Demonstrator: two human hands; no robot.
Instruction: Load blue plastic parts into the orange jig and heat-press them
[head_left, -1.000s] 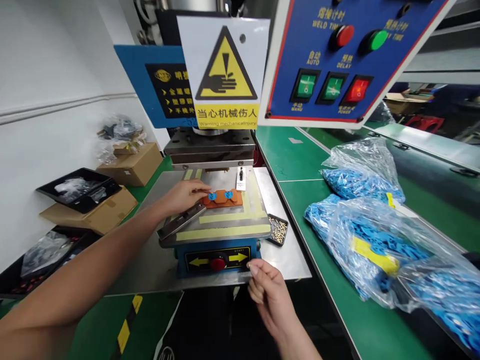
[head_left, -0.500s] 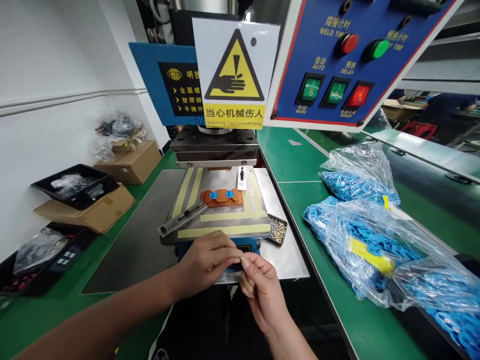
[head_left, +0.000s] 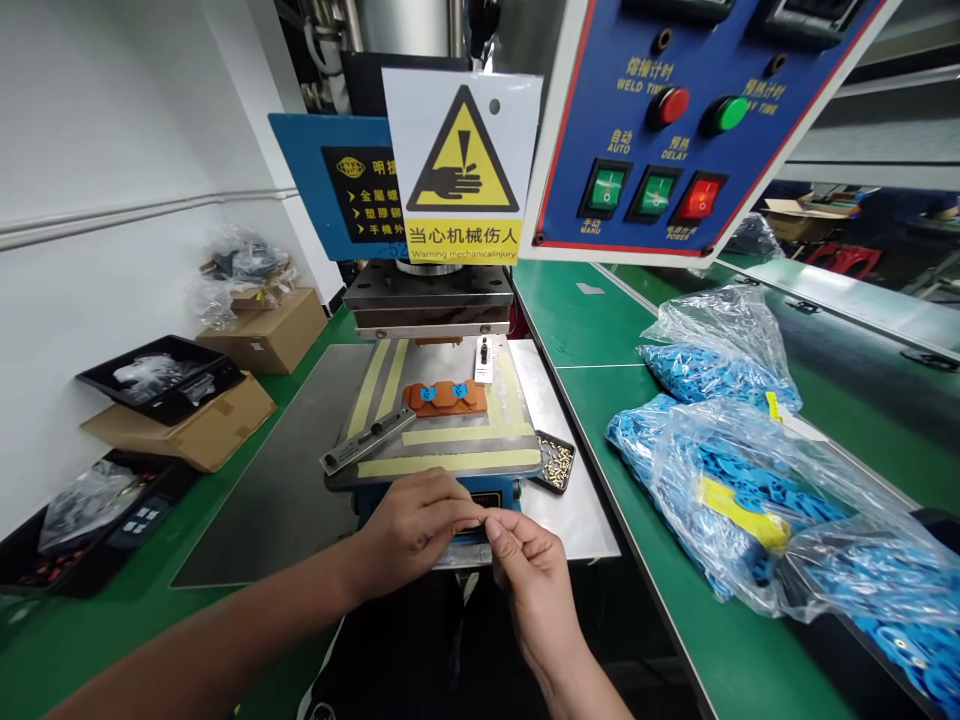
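My left hand (head_left: 420, 525) and my right hand (head_left: 532, 565) meet fingertip to fingertip just in front of the press bed. Both are closed in a pinch over a small brass insert, which the fingers now mostly hide. Beyond them, on the taped metal plate (head_left: 450, 466), sits an orange-brown fixture block (head_left: 448, 402) with two blue plastic parts (head_left: 460, 391) on it. A grey metal bar (head_left: 367, 440) lies slanted to its left. A small black tray (head_left: 556, 462) of brass inserts stands to the right of the plate.
The press head (head_left: 431, 300) hangs above the plate, behind a warning sign (head_left: 461, 165). A blue control panel (head_left: 660, 150) juts out at upper right. Clear bags of blue parts (head_left: 735, 490) lie on the right bench. Cardboard boxes (head_left: 262, 330) and black trays (head_left: 161, 375) stand at left.
The small brass insert, visible between my fingertips before, is now mostly covered by them. My right fingers have shifted slightly. The view has tilted up a little.
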